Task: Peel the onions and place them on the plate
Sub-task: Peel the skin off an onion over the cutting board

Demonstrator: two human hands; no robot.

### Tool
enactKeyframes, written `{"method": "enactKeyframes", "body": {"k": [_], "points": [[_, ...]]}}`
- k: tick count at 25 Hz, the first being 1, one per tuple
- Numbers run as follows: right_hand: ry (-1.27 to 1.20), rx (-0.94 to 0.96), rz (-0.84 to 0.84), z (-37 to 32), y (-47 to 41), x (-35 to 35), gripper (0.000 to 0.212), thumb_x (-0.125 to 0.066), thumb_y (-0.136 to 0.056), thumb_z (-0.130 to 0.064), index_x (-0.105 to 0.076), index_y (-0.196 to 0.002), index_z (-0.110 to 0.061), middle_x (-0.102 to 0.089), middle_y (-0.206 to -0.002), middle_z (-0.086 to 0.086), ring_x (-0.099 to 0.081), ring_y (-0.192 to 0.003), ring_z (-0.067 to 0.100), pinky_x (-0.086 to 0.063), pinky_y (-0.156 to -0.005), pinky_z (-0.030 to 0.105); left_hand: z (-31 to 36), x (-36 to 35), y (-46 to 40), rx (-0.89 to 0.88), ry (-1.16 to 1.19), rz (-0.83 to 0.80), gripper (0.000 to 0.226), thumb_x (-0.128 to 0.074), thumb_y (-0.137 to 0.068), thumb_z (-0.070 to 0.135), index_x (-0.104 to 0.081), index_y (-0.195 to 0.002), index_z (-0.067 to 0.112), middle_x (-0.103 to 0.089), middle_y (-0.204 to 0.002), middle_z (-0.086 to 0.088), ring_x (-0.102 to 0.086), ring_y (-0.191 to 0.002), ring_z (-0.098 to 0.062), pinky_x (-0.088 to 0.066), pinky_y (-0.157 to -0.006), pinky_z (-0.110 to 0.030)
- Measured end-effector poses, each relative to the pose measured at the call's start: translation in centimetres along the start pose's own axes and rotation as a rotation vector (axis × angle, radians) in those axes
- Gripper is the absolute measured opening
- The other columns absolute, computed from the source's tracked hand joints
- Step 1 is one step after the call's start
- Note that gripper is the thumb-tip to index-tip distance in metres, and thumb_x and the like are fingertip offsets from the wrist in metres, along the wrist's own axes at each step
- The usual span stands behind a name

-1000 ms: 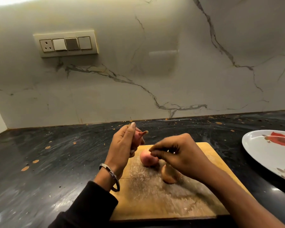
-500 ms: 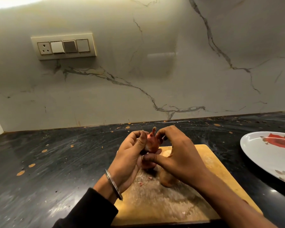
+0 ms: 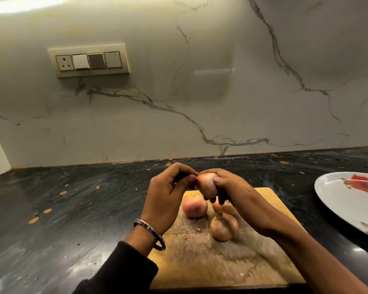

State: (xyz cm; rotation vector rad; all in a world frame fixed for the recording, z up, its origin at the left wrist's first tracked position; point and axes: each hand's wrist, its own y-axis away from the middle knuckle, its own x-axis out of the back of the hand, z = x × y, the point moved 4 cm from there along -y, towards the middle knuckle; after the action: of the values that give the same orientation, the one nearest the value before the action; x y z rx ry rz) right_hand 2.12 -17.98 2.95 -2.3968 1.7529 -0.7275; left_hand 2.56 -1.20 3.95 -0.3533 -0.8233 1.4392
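Observation:
My right hand [image 3: 238, 192] grips a pale pink onion [image 3: 207, 184] above the wooden cutting board [image 3: 210, 264]. My left hand [image 3: 168, 192] pinches at the onion's top left side with curled fingertips. On the board below lie a pink onion [image 3: 194, 206] and a brown-skinned onion [image 3: 223, 228]; another brownish onion [image 3: 221, 206] is partly hidden behind my right hand. The white plate [image 3: 336, 194] with a red print sits at the right edge of the view.
The board lies on a dark stone counter [image 3: 72, 209] flecked with small bits of peel. A marble wall with a switch panel [image 3: 89, 60] rises behind. Small peel scraps [image 3: 187, 236] lie on the board.
Both hands rose with the onion, which passed from my left hand's grip to my right hand's. The pink onion on the board is now uncovered.

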Motion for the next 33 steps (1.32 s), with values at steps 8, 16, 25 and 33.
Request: {"method": "enactKeyframes", "body": {"k": [8,16,25,33], "points": [[-0.518,-0.317,-0.028,0.4,0.1,-0.8,0.064,-0.051,-0.087,-0.071,-0.070,-0.097,-0.011,-0.057,-0.070,0.007,-0.047,-0.056,0.012,-0.036,-0.047,0.021,0.4,-0.8,0.7,-0.174,-0.388,-0.048,0.034,-0.034,-0.101,0.047,-0.055,-0.095,0.020,-0.055,-0.082,0.010,-0.054,-0.070,-0.015,-0.047,-0.060,-0.042],[-0.510,-0.315,-0.116,-0.1,0.4,-1.1,0.041,-0.060,-0.088,-0.063,-0.069,-0.073,-0.025,-0.047,-0.067,-0.001,-0.033,-0.048,0.007,-0.026,-0.043,0.018,0.5,-1.6,0.9,-0.082,-0.142,-0.064,0.041,-0.042,-0.098,0.044,-0.053,-0.076,0.011,-0.048,-0.062,-0.005,-0.043,-0.055,-0.022,-0.038,-0.051,-0.046],[0.093,0.322,0.050,-1.5,0.6,-0.9,0.030,-0.070,-0.091,-0.019,-0.055,-0.115,-0.027,-0.060,-0.107,-0.013,-0.064,-0.096,0.013,-0.057,-0.077,0.028,-0.1,-1.9,0.9,0.270,0.507,-0.042,0.033,-0.050,-0.092,0.035,-0.052,-0.082,0.004,-0.038,-0.060,0.001,-0.033,-0.049,-0.008,-0.031,-0.043,-0.018],[0.441,0.398,0.142,-0.7,0.3,-0.3,0.044,-0.072,-0.088,-0.008,-0.050,-0.121,-0.027,-0.056,-0.112,-0.012,-0.059,-0.102,0.010,-0.045,-0.079,0.014,-0.3,-1.2,0.7,0.331,0.377,-0.291,0.031,-0.046,-0.099,0.032,-0.056,-0.083,0.008,-0.055,-0.065,-0.002,-0.048,-0.053,-0.013,-0.036,-0.046,-0.020]]}}
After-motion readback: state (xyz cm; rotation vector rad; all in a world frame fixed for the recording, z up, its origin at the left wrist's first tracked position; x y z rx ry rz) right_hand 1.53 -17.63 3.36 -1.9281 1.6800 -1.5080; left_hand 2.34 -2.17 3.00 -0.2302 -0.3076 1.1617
